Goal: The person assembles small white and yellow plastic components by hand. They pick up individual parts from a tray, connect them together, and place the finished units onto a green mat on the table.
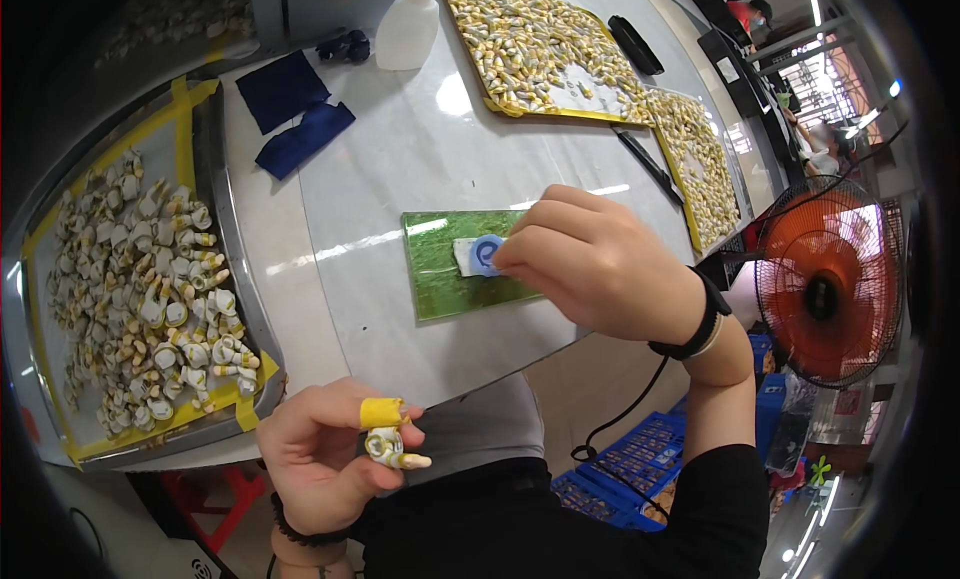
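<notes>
Between the thumb and fingers of my left hand (322, 449) is a small white figurine part (388, 447) with a flesh-coloured tip. A yellow wrap (381, 413) covers one fingertip of that hand. My right hand (590, 254), its fingers pinched together, reaches over a green glassy plate (432, 284). On the plate lies a small white pad (463, 257) with a round blue patch (487, 254) marked by a darker ring. The right fingertips meet the edge of this patch; whatever they hold, if anything, is hidden.
At left stands a metal tray (262, 309) of similar figurine parts. Yellow-edged trays of small yellow-and-white pieces (540, 49) lie at the back and right. Dark blue cloths (285, 91), a white bottle (407, 29), a black pen-like tool (648, 165) and an orange fan (825, 289) surround the workspace.
</notes>
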Action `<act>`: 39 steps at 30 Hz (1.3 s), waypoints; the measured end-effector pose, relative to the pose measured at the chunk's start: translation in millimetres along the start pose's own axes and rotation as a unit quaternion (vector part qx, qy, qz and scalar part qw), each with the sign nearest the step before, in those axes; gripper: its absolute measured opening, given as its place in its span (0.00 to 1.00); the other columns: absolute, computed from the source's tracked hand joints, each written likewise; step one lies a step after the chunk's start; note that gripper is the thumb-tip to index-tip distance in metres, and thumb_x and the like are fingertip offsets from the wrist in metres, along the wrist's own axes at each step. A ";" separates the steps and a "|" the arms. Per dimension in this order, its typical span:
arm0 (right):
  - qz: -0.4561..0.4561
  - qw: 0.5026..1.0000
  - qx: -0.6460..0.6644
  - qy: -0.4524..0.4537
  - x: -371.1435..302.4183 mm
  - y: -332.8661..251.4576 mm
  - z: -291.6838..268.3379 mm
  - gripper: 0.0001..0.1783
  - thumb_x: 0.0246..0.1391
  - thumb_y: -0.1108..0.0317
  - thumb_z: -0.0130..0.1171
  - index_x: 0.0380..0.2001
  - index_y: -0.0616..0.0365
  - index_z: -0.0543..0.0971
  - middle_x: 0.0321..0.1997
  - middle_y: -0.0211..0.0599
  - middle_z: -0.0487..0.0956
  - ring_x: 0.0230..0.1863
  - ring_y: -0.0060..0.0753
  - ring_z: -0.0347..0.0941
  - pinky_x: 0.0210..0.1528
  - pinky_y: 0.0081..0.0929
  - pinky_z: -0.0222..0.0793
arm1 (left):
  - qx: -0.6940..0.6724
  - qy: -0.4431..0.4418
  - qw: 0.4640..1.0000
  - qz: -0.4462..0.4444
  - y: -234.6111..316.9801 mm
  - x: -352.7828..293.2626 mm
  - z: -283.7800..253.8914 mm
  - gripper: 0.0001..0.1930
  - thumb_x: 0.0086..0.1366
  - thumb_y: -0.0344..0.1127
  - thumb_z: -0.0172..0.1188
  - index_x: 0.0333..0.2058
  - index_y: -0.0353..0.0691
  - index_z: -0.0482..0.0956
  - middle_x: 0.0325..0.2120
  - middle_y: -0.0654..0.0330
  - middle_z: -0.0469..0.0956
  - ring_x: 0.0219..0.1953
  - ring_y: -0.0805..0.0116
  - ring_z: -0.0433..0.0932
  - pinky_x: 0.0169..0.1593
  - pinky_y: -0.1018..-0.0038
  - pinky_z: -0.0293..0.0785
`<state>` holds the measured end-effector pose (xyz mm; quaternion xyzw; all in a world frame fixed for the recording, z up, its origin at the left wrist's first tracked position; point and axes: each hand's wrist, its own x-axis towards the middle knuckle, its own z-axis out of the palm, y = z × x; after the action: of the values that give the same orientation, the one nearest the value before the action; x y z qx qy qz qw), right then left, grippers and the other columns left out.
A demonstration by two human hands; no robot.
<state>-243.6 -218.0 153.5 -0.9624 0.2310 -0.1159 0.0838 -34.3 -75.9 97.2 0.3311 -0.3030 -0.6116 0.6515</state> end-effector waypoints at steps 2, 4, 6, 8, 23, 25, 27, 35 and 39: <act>0.023 0.999 -0.021 -0.019 -4.0 0.6 -4.2 0.06 0.38 0.77 0.54 0.25 0.61 0.73 0.24 0.36 0.71 0.30 0.37 0.69 0.33 0.29 0.68 | 0.062 0.009 0.998 -0.009 1.5 2.1 3.8 0.21 0.50 0.44 0.68 0.32 0.32 0.73 0.23 0.57 0.76 0.28 0.70 0.76 0.39 0.68 0.75; 0.014 1.000 -0.003 -0.010 -3.6 -0.5 -3.8 0.07 0.38 0.77 0.54 0.26 0.61 0.73 0.24 0.36 0.71 0.30 0.38 0.69 0.33 0.29 0.68 | 0.097 0.011 0.995 -0.012 2.0 2.9 4.9 0.22 0.51 0.49 0.67 0.31 0.34 0.72 0.22 0.59 0.76 0.27 0.71 0.75 0.37 0.68 0.76; 0.013 1.000 0.008 0.003 -4.4 -2.7 -2.7 0.07 0.38 0.77 0.54 0.26 0.61 0.73 0.24 0.37 0.71 0.29 0.38 0.69 0.33 0.29 0.68 | 0.105 0.006 0.994 -0.008 1.5 3.0 5.4 0.22 0.50 0.49 0.68 0.31 0.34 0.73 0.22 0.59 0.76 0.27 0.71 0.75 0.37 0.70 0.75; 0.017 0.999 0.017 0.022 -3.6 -7.5 3.2 0.06 0.38 0.77 0.55 0.26 0.61 0.73 0.24 0.37 0.71 0.29 0.37 0.69 0.32 0.30 0.67 | 0.108 0.023 0.994 -0.003 2.9 0.9 8.5 0.22 0.50 0.48 0.68 0.31 0.34 0.73 0.22 0.59 0.76 0.27 0.70 0.74 0.36 0.71 0.75; 0.036 0.894 0.404 0.189 -16.6 -70.0 11.0 0.12 0.36 0.83 0.61 0.30 0.65 0.79 0.26 0.38 0.77 0.24 0.33 0.74 0.25 0.21 0.69 | 0.210 -0.066 0.961 0.165 -5.5 -10.1 11.0 0.15 0.44 0.27 0.72 0.31 0.31 0.76 0.31 0.51 0.80 0.32 0.62 0.80 0.37 0.70 0.76; 0.014 0.904 0.382 0.190 -17.3 -69.5 12.1 0.11 0.37 0.83 0.61 0.30 0.65 0.79 0.26 0.37 0.77 0.23 0.32 0.73 0.24 0.21 0.69 | 0.208 -0.067 0.962 0.166 -6.1 -9.9 11.9 0.15 0.44 0.27 0.72 0.31 0.32 0.76 0.31 0.51 0.80 0.32 0.62 0.80 0.37 0.70 0.76; -0.004 0.915 0.358 0.187 -17.4 -68.7 12.5 0.11 0.37 0.82 0.62 0.29 0.64 0.78 0.26 0.38 0.77 0.23 0.33 0.74 0.24 0.22 0.70 | 0.212 -0.068 0.960 0.168 -6.5 -9.4 12.7 0.15 0.43 0.27 0.72 0.30 0.33 0.77 0.31 0.52 0.80 0.32 0.62 0.80 0.36 0.70 0.76; -0.074 0.921 0.332 0.189 -15.2 -65.0 19.0 0.07 0.41 0.81 0.58 0.28 0.69 0.75 0.27 0.42 0.74 0.23 0.34 0.72 0.24 0.22 0.70 | 0.302 -0.122 0.931 0.168 3.6 -2.4 15.0 0.14 0.41 0.27 0.72 0.30 0.33 0.80 0.29 0.55 0.80 0.31 0.61 0.79 0.35 0.73 0.76; -0.059 0.916 0.361 0.168 -14.1 -65.2 15.5 0.07 0.41 0.82 0.56 0.28 0.69 0.74 0.27 0.42 0.73 0.24 0.34 0.71 0.25 0.22 0.69 | 0.333 -0.114 0.912 0.208 -0.2 -6.0 13.4 0.16 0.40 0.27 0.72 0.30 0.34 0.79 0.29 0.56 0.80 0.31 0.61 0.79 0.35 0.73 0.77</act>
<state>-224.1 -152.4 150.0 -0.8451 0.1274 -0.3556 0.3782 -45.5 -70.8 105.1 0.3867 -0.6233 -0.3589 0.5771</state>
